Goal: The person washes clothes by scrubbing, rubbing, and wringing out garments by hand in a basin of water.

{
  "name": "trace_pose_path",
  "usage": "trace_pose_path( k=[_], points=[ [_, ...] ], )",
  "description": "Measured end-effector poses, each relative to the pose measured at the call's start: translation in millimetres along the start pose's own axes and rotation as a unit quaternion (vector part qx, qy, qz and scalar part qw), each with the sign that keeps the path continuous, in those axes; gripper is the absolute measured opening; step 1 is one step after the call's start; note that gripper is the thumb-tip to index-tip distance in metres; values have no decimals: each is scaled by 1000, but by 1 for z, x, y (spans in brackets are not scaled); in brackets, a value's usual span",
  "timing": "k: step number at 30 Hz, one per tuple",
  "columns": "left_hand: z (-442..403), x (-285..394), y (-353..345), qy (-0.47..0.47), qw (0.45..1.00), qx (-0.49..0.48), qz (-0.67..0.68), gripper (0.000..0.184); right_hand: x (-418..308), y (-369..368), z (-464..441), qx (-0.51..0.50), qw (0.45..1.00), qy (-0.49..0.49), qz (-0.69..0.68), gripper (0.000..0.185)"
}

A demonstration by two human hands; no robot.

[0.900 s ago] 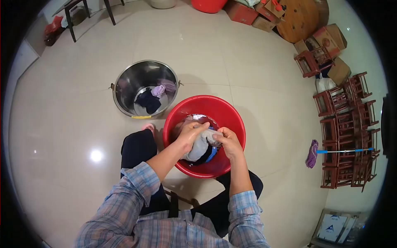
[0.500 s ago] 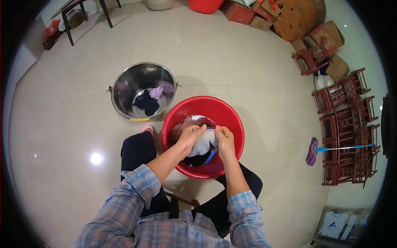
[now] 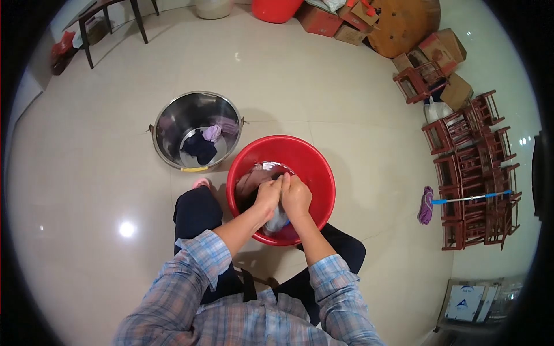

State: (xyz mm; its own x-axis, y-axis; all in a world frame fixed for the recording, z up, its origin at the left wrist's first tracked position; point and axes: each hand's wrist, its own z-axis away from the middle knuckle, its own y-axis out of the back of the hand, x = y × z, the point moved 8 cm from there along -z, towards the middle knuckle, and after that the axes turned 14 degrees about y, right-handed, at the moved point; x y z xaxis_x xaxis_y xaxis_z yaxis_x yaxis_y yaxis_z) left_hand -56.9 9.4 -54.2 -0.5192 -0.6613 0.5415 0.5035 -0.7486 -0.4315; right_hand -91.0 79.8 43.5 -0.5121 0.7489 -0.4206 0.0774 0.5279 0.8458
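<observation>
My left hand [image 3: 268, 196] and my right hand [image 3: 296, 197] are closed side by side over a red basin [image 3: 321, 179] between my knees. Both grip a light grey piece of cloth [image 3: 277, 221], which hangs bunched below them; its kind is hard to make out. Inside the basin, a brownish-pink cloth [image 3: 249, 183] lies wet along the left side. Darker fabric is partly hidden under my hands. Just beyond the basin, to the left, stands a steel bucket [image 3: 168, 124] holding a dark navy cloth [image 3: 199, 148] and a lilac cloth [image 3: 212, 134].
Red-brown wooden stools [image 3: 461, 179] are stacked along the right wall, with a purple mop [image 3: 426, 206] leaning across them. Cardboard boxes [image 3: 349, 33] and a round wooden board [image 3: 403, 26] stand at the back. A dark-legged chair [image 3: 85, 43] is at the far left.
My hands have come together and the grey cloth, earlier spread between them, is now bunched up. The whole view has shifted slightly.
</observation>
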Motion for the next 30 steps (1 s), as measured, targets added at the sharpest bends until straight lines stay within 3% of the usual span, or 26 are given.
trace_pose_path(
  k=[2,4,5,8,10,11,14,22,24,26,28,29,30],
  points=[
    [7,2,0,16,1000,-3,22,26,-32,11,4,26,997,66,-17,38],
    [6,-5,-10,51,982,-110,147,25,-36,16,5,37,997,66,-3,38],
    [3,-7,-4,44,997,-39,58,28,-31,16,4,41,997,64,-1,38],
    [-10,-16,-5,27,999,-27,-38,33,25,4,6,13,998,0,63,34],
    [17,1,-17,-3,998,-51,-40,37,63,-5,12,22,988,-93,-125,35],
    [22,4,-19,-2,997,-67,-37,40,78,-20,25,21,905,-218,-364,35],
    [30,17,-17,-5,994,-47,-95,46,74,-2,34,75,864,-260,-426,37],
    [28,23,-17,-10,997,-32,-67,46,30,21,25,86,838,-243,-481,36],
    [19,25,-18,3,998,-56,-43,44,-7,35,12,44,954,-49,-292,33],
    [10,18,-21,25,997,-78,-17,43,-45,46,13,39,991,45,-119,30],
    [4,7,-27,37,985,-156,57,38,-40,35,6,23,995,70,-70,33],
    [-3,0,-21,36,995,-87,8,35,-21,29,1,15,999,27,-9,35],
    [0,1,-22,41,996,-82,9,35,-7,27,-4,9,998,-15,53,37]
  ],
)
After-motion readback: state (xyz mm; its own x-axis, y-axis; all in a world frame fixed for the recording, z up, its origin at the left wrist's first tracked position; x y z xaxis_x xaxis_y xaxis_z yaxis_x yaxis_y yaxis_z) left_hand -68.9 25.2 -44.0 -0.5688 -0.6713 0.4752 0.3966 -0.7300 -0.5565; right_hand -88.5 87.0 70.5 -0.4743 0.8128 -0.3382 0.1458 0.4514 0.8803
